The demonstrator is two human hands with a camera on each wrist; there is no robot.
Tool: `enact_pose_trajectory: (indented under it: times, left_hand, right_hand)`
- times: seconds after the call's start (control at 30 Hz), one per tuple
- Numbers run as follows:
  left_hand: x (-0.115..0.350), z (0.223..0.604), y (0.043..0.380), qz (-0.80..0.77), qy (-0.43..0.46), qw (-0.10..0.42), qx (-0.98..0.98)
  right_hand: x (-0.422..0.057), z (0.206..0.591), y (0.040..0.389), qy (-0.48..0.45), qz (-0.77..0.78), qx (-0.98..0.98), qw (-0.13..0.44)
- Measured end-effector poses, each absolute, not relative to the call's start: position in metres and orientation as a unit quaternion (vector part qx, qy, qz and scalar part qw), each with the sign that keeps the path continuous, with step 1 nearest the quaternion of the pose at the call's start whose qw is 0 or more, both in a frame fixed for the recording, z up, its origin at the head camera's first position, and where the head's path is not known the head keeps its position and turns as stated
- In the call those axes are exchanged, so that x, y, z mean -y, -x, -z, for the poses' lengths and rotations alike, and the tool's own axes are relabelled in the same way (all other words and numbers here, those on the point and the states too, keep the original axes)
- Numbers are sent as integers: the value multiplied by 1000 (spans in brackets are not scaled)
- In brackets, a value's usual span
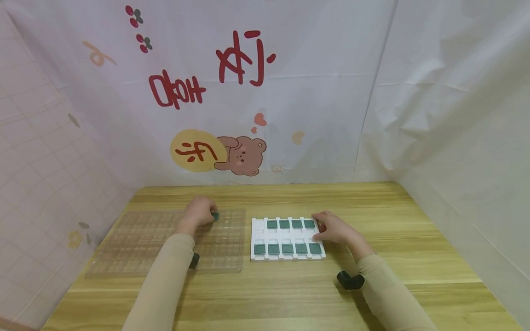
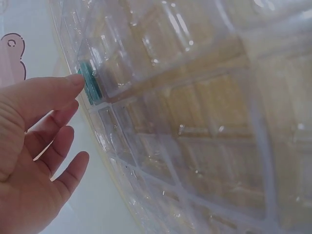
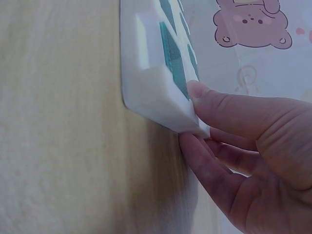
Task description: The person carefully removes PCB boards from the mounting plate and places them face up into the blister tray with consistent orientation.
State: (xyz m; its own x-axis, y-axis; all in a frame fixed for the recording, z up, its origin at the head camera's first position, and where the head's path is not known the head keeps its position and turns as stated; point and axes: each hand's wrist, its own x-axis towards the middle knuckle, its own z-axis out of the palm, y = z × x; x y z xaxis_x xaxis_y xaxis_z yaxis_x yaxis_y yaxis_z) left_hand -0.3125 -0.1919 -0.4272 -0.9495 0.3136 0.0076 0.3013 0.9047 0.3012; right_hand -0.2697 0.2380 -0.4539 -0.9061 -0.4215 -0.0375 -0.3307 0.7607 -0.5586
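Observation:
Over the right part of a clear plastic compartment tray point(image 1: 229, 239), my left hand point(image 1: 199, 211) pinches a small green chip point(image 2: 90, 83). The left wrist view shows the chip on edge at one compartment, thumb against it and the other fingers loosely bent. My right hand point(image 1: 334, 229) grips the right end of a white tray point(image 1: 285, 235). In the right wrist view its thumb lies on top of the tray's edge by a green chip point(image 3: 174, 58), the fingers under the corner. Several square green chips stand in two rows of slots there; the far-left slot shows bare white.
Both trays lie on a wood-grain table point(image 1: 265, 294), the clear one left of the white one. A white printed cloth point(image 1: 314, 105) hangs behind the table and along both sides. Black wrist devices point(image 1: 350, 280) sit at both sleeves.

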Motion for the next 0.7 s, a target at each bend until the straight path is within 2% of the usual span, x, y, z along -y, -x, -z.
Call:
enact_pose_trajectory:
  times: [0.37,0.7]
  left_hand:
    - [194,426,311,-186,-149,15,-971]
    - [182,418,300,-207,-172,-36,-963]
  right_hand:
    - [-238,454,269,202,289,-932,85]
    - [-240,456,269,219,280,-932,76]
